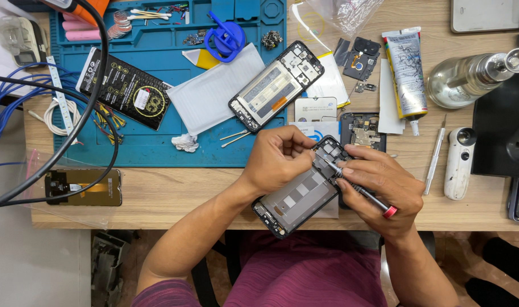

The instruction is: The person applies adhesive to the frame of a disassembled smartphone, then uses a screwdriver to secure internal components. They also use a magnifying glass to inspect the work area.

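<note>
Red-capped and slim, a screwdriver (359, 190) is pinched in the fingers of the right hand (384, 190), its tip set against the upper end of an opened phone frame (302, 193) that the left hand (279, 159) clasps closed-fingered at its top edge, tilted above the near edge of the wooden table (174, 199). Just beyond the hands lie a dark circuit part (362, 132) and, farther left on the blue work mat (151, 145), a second phone frame (276, 85) and a white cloth (214, 94), while a glue tube (406, 71), a glass bottle (470, 79) and a white handheld tool (458, 162) sit to the right.
</note>
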